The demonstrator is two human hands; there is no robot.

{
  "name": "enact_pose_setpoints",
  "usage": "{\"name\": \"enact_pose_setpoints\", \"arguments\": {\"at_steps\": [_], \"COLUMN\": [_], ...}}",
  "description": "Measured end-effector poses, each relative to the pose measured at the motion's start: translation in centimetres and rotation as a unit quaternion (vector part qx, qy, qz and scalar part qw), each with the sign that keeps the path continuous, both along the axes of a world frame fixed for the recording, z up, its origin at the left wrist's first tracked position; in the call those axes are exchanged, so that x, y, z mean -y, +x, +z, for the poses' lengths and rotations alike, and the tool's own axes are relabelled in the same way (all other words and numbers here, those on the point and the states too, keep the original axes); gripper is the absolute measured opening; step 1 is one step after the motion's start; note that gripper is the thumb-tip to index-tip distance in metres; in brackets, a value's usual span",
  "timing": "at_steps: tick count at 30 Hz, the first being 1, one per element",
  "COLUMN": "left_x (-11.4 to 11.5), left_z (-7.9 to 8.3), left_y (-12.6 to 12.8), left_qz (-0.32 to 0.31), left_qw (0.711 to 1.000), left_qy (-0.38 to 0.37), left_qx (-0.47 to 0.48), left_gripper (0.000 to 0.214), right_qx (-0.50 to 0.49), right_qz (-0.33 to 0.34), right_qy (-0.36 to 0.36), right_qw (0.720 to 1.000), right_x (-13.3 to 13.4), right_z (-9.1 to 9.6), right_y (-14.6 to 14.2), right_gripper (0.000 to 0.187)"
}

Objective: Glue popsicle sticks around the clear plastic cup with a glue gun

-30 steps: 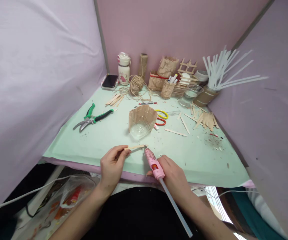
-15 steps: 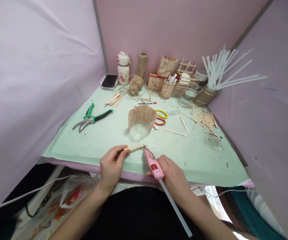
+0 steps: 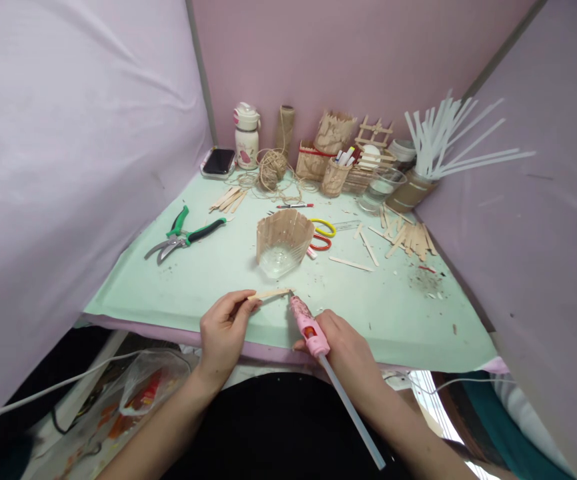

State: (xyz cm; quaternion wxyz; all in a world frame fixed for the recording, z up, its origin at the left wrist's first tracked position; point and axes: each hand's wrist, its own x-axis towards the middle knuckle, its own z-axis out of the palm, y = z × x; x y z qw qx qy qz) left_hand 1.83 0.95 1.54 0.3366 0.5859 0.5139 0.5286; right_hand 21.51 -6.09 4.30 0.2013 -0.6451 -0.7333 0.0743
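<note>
Between its thumb and fingers my left hand (image 3: 225, 330) pinches one end of a wooden craft stick (image 3: 271, 294), which points to the right above the front of the table. My right hand (image 3: 348, 347) is wrapped round a pink hot glue gun (image 3: 309, 328). Its nozzle is at the free right end of the stick; whether it touches, I cannot tell. A long clear glue stick (image 3: 351, 410) trails from the gun's back. Just beyond both hands stands a clear plastic container (image 3: 281, 261) with craft sticks (image 3: 285, 230) covering its far sides.
Green-handled pruning shears (image 3: 183, 237) lie at left. Scissors (image 3: 322, 241) and loose sticks (image 3: 351, 264) lie right of the container, with a stick pile (image 3: 412, 240) farther right. Behind stand a twine ball (image 3: 271, 175), a bottle (image 3: 247, 143), and a holder (image 3: 411, 193) of glue sticks.
The glue gun has shifted very slightly to the right along the stick's end. My left hand and the craft stick stay practically where they were.
</note>
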Motion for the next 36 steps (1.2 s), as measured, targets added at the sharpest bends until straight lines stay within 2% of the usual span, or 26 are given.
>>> {"name": "enact_pose_setpoints", "arguments": {"at_steps": [21,28,36], "left_x": [0.08,0.06,0.01], "left_z": [0.16,0.08,0.00], "left_y": [-0.08,-0.10,-0.14], "left_qz": [-0.006,-0.010,-0.007], "left_qw": [0.999,0.999,0.999], "left_qy": [0.019,0.019,0.034], "left_qx": [-0.028,-0.031,-0.041], "left_gripper": [0.011,0.012,0.011], "right_qx": [-0.029,-0.045,-0.068], "right_qz": [-0.028,-0.024,-0.029], "right_qy": [-0.026,-0.047,-0.023], "right_qw": [0.999,0.998,0.997], "right_x": [-0.28,-0.25,-0.22], "right_z": [-0.28,0.24,-0.33], "right_y": [0.12,-0.17,-0.24], "right_gripper": [0.028,0.029,0.031]}}
